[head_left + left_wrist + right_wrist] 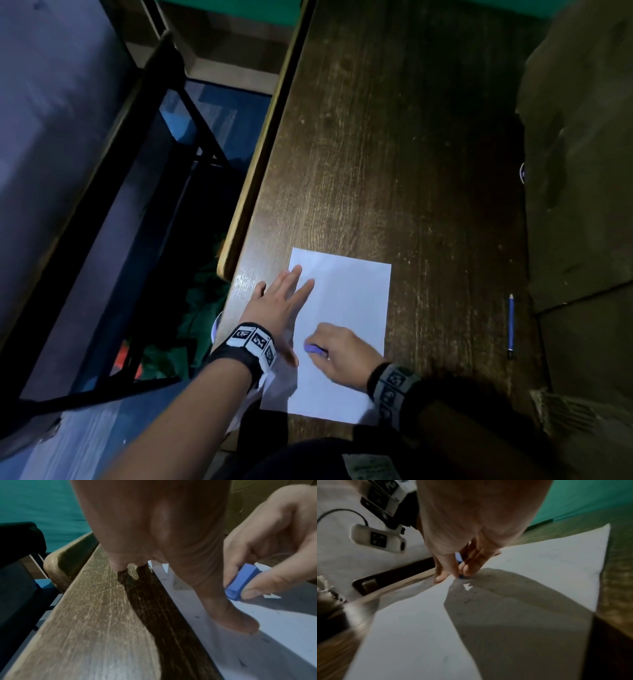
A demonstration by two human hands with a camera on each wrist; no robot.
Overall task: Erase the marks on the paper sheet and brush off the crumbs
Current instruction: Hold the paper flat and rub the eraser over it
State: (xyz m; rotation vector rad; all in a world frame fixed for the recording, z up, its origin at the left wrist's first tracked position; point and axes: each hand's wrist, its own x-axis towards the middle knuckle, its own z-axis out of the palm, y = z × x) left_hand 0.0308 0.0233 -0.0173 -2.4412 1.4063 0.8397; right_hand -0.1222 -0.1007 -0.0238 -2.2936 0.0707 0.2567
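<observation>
Paper sheet (346, 308) laid flat on dark wooden desk (394, 137), near the front edge, long side running away from the person. Left hand (277, 301) spread flat, fingers straight, pressed down across the sheet's left border: fingertips (306, 286) on the paper, thumb (240, 623) also on the paper, little-finger side on bare wood. Blue eraser (241, 581) pinched between thumb and curled fingers of right hand (342, 349), held aslant, lower end down at the sheet in its near-left part, just beside the left thumb; contact itself blurred in the wrist views. Small dark crumbs (242, 663) scattered over the paper around the left thumb and below the eraser. Marks on the sheet too faint to make out. Blue pen (511, 325) lying on the desk well apart to the right of the sheet, roughly parallel to its long edge. Desk surface worn and scratched, with rounded pale rim (253, 171) on the left. Dark metal frame (164, 171) and blue floor (212, 113) beyond that rim; green wall (239, 7) at the far end.
</observation>
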